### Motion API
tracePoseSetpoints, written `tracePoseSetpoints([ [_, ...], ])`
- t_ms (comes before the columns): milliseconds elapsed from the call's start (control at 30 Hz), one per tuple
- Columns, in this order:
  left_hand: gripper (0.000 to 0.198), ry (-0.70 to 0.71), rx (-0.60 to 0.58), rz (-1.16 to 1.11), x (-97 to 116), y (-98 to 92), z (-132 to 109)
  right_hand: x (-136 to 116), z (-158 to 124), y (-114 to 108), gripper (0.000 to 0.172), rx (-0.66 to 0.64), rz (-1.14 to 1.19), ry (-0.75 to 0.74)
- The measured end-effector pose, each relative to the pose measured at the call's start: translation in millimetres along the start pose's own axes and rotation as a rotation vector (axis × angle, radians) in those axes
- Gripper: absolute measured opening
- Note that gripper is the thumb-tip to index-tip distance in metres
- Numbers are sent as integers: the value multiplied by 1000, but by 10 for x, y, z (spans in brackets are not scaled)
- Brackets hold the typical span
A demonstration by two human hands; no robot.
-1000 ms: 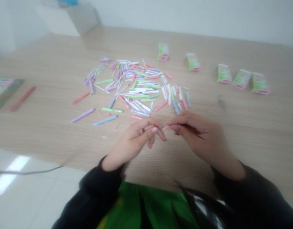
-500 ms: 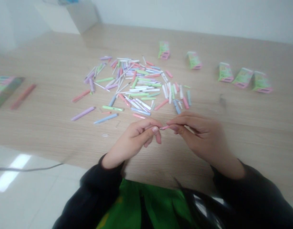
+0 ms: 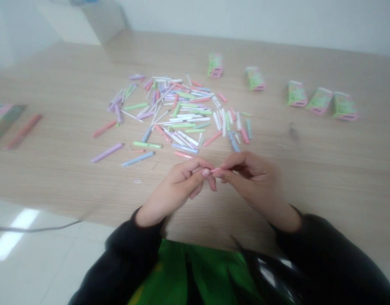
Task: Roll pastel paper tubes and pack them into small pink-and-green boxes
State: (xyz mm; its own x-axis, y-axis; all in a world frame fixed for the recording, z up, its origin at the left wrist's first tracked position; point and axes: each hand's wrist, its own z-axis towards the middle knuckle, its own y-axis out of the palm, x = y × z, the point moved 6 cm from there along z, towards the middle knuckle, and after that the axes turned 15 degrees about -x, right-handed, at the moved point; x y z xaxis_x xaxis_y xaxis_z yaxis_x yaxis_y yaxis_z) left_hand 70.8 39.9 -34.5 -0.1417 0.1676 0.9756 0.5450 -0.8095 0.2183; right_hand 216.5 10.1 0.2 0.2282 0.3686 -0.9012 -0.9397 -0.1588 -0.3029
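The left hand (image 3: 179, 182) and right hand (image 3: 256, 177) pinch a slim pink piece (image 3: 215, 170) between their fingers, seemingly gripping opposite ends for control; pastel pen parts (image 3: 182, 126) lie just beyond, probably for easy reach.

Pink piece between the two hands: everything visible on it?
The pink piece is slim and light pink, possibly plastic; only a short stretch shows. It lies roughly level across the view, above the table, between the pinched thumb and fingers of the left hand and right hand. Its ends are hidden; blur hides any markings or joint.
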Motion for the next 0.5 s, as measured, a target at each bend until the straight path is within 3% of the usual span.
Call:
tracePoseSetpoints([
  [100, 25, -7, 18, -8, 6, -14, -15, 38, 22, 79, 23, -2, 99, 29],
  [167, 27, -14, 24, -31, 7, -24, -24, 13, 56, 106, 20, -74, 123, 45],
  [233, 26, -6, 39, -53, 13, -46, -32, -25, 83, -2, 32, -116, 108, 34],
  [300, 25, 23, 86, -59, 26, -95, -43, 16, 71, -348, 47, -20, -11, 49],
  [400, 26, 56, 175, -57, 31, -181, -63, 311, -98, -1197, 31, 309, -468, 211],
  [500, 27, 55, 189, -63, 18, -208, -66, 856, -302, -1863, 33, 309, -893, 514],
])
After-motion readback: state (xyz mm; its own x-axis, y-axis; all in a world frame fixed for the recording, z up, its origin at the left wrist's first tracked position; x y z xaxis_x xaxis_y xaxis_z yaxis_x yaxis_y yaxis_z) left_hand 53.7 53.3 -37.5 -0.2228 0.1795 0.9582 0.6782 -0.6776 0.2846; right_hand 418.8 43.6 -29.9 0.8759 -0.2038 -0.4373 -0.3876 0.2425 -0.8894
